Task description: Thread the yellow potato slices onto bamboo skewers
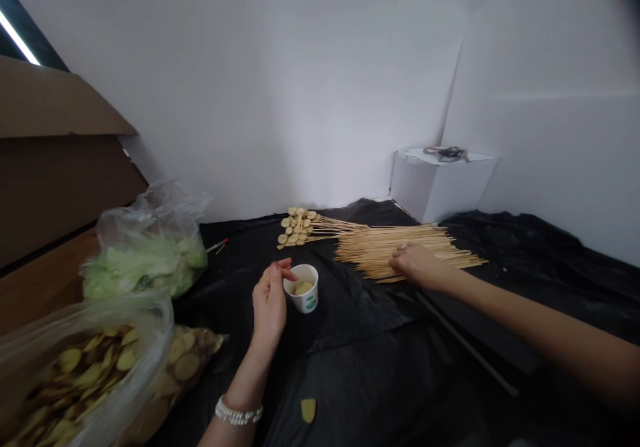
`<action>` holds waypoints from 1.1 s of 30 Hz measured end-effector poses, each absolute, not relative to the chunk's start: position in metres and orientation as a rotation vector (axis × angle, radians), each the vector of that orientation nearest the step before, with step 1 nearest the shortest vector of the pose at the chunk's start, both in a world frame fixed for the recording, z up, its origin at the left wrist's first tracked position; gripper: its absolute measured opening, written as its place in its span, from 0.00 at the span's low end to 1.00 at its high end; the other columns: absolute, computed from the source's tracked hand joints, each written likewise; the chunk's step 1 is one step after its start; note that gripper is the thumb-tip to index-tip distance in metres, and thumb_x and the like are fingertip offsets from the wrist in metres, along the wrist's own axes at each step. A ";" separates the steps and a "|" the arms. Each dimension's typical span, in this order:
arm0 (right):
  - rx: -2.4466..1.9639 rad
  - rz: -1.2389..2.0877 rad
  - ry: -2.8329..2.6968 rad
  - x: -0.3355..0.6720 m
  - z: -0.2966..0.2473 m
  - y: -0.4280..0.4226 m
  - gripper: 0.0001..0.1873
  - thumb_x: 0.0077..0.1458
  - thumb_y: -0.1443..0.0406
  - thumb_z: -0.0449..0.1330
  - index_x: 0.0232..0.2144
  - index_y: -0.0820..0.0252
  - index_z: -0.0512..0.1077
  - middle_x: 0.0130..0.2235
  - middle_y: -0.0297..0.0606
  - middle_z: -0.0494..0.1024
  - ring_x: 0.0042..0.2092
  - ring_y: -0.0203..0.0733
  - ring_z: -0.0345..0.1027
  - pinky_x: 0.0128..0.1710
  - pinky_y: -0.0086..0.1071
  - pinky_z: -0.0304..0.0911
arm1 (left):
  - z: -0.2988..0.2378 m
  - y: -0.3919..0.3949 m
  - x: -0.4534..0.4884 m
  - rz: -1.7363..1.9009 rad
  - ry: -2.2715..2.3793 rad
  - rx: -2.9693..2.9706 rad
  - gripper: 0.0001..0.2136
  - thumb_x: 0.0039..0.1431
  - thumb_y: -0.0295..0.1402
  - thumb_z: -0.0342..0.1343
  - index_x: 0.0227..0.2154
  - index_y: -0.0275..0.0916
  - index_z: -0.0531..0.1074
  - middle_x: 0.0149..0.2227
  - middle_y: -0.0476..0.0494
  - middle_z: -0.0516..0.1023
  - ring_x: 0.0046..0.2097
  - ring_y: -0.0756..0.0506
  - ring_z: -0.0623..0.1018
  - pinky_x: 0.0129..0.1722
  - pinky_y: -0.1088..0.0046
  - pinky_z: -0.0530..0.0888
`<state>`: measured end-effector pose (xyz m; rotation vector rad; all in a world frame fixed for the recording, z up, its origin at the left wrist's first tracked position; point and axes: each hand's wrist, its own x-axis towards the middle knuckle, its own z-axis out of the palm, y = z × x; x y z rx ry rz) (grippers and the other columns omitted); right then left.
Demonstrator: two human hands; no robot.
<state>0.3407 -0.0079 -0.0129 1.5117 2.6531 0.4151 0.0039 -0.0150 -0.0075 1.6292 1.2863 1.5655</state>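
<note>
My left hand [270, 300] is beside a white paper cup [306, 300] with green marks. Its fingers are stretched out and a little apart at the cup's rim, holding nothing that I can see. Pale potato slices [303, 288] lie inside the cup. My right hand [415, 265] rests at the near edge of a wide pile of bamboo skewers [370, 250]. Its fingers are pinched together on the skewers, their tips partly hidden. Beyond the cup lie several skewers with potato slices [299, 226] on their left ends.
An open plastic bag of potato slices [75, 380] and a bag of pale green vegetables [145, 260] stand at left. One loose slice [309, 410] lies on the black plastic sheet [360, 374]. A white box [440, 180] stands behind, near the wall.
</note>
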 end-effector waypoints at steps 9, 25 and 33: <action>1.600 0.620 2.797 0.280 0.014 -0.024 0.16 0.57 0.73 0.48 0.45 0.58 0.67 0.39 0.43 0.73 0.32 0.39 0.64 0.31 0.32 0.48 | -0.008 -0.015 0.006 1.590 1.283 1.611 0.22 0.61 0.46 0.42 0.25 0.37 0.74 0.44 0.37 0.77 0.49 0.40 0.74 0.50 0.64 0.67; 2.035 -0.447 2.919 0.168 0.010 -0.020 0.13 0.59 0.67 0.47 0.32 0.59 0.72 0.33 0.40 0.78 0.33 0.37 0.69 0.31 0.27 0.53 | -0.012 -0.013 0.002 1.453 1.317 1.699 0.10 0.50 0.27 0.50 0.27 0.40 0.77 0.46 0.39 0.75 0.47 0.41 0.74 0.48 0.61 0.70; 2.104 -0.238 2.905 0.165 0.010 -0.037 0.12 0.60 0.65 0.46 0.36 0.57 0.69 0.35 0.37 0.78 0.35 0.38 0.70 0.30 0.29 0.49 | -0.002 -0.032 0.006 1.046 1.466 2.335 0.14 0.53 0.26 0.51 0.39 0.46 0.77 0.55 0.45 0.71 0.53 0.41 0.71 0.55 0.60 0.65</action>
